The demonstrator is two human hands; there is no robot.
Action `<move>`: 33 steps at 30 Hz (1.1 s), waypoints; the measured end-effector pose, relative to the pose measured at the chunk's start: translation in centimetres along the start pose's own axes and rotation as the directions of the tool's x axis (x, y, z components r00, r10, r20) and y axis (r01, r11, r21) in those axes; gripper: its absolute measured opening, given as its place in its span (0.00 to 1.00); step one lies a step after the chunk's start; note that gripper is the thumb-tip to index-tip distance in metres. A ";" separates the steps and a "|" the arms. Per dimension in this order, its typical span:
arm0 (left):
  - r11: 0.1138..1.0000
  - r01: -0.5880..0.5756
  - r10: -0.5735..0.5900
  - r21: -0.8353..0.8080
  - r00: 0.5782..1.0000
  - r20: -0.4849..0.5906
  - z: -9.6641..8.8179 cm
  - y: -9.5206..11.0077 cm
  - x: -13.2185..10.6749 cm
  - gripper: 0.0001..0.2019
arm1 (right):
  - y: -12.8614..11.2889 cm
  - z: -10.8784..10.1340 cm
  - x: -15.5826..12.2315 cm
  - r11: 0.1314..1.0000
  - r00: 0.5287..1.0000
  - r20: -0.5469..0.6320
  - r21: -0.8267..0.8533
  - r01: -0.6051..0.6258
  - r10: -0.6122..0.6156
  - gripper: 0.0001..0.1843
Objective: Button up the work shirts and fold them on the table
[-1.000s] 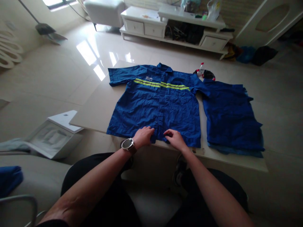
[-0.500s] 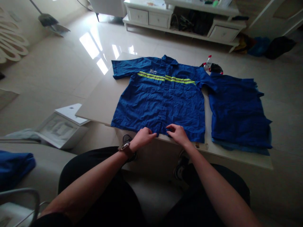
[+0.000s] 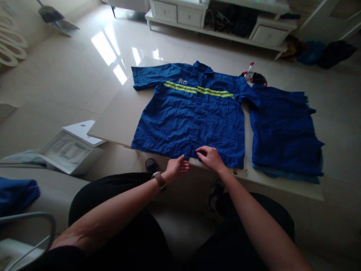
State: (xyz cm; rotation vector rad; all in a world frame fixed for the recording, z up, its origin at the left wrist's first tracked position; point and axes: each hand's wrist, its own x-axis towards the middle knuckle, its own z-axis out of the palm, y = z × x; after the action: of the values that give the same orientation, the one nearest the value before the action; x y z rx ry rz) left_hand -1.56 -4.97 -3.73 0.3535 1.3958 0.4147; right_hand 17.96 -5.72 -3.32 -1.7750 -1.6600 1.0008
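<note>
A blue short-sleeved work shirt (image 3: pixel 191 116) with a yellow reflective stripe lies flat, front up, on a low pale table (image 3: pixel 118 120). My left hand (image 3: pixel 176 166), with a watch on the wrist, is at the shirt's bottom hem by the button placket, fingers curled under the edge. My right hand (image 3: pixel 210 158) rests on the hem just right of the placket, fingers pinched on the cloth. A stack of folded blue garments (image 3: pixel 284 131) lies on the table to the right of the shirt.
A small red, white and black object (image 3: pixel 252 76) sits at the table's far edge. An open white box (image 3: pixel 70 148) stands on the tiled floor at left. A white TV cabinet (image 3: pixel 222 19) lines the far wall. Blue cloth (image 3: pixel 15 194) lies on the sofa at left.
My left hand has slid off the top of the hem to the table's edge, turning palm inward. The right hand stays on the hem. The camera has tilted down slightly.
</note>
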 end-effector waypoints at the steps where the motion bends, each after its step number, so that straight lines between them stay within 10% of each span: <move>1: 1.000 -0.013 0.013 -0.006 1.000 -0.001 0.1 -0.2 0.1 0.20 | 0.0 0.0 0.0 1.000 1.000 0.007 0.019 0.007 -0.008 0.14; 23: 0.909 -0.368 0.344 -0.197 0.927 -0.148 0.6 -3.2 -1.0 0.23 | 0.6 0.3 0.6 0.917 0.977 0.108 0.339 -0.210 0.184 0.25; 33: 0.938 -0.300 0.269 -0.176 0.946 -0.180 1.2 -1.5 -0.8 0.15 | 0.6 0.7 0.7 0.918 0.978 0.108 0.338 -0.207 0.181 0.29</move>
State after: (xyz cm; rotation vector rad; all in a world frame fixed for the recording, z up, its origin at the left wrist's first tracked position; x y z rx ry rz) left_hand -0.38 -6.69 -3.54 0.3644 1.4404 0.8319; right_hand 17.79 -5.14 -4.31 -1.6988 -1.2646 1.3712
